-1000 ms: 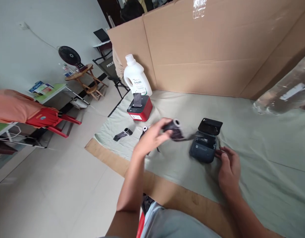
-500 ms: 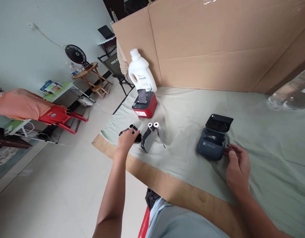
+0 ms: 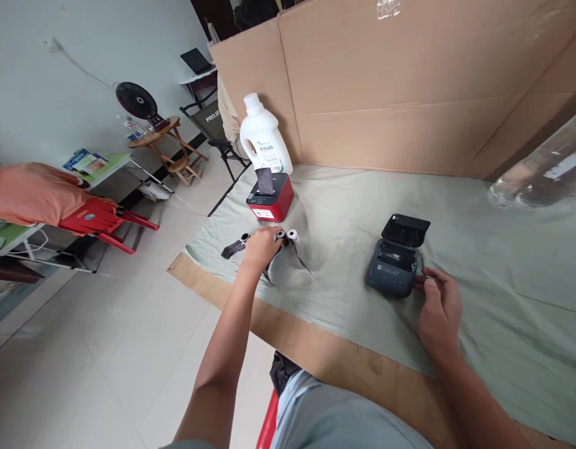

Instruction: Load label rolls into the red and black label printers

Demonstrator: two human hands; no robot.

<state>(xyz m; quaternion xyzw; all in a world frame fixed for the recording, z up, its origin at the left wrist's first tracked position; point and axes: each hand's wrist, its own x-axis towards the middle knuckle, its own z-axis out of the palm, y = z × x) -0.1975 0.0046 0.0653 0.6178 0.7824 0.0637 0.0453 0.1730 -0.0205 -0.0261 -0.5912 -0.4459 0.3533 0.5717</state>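
My left hand [image 3: 261,248] is at a group of small paper rolls, its fingers bent around the black-sided paper roll [image 3: 281,236]; the fingertips are partly hidden. Right beside it stands a white paper roll [image 3: 293,237] with a loose dark strip trailing forward. Left of the hand is another small roll [image 3: 245,238] with a dark strip [image 3: 232,249]. My right hand [image 3: 440,305] rests loosely curled at the right side of a dark portable label printer [image 3: 391,268], fingertips against or just beside it, fingers apart. The printer's lid [image 3: 406,231] stands raised.
Behind the rolls are a red and black printer [image 3: 276,202] with a dark strip sticking out and a white jug [image 3: 265,137]. Cardboard [image 3: 386,87] walls the back. A clear plastic-wrapped item [image 3: 540,168] lies right. The wooden table edge [image 3: 307,330] runs in front.
My left hand has moved right, from the leftmost roll to the middle one, uncovering the left roll and its strip. My right hand has stayed beside the label printer. The view has shifted slightly.
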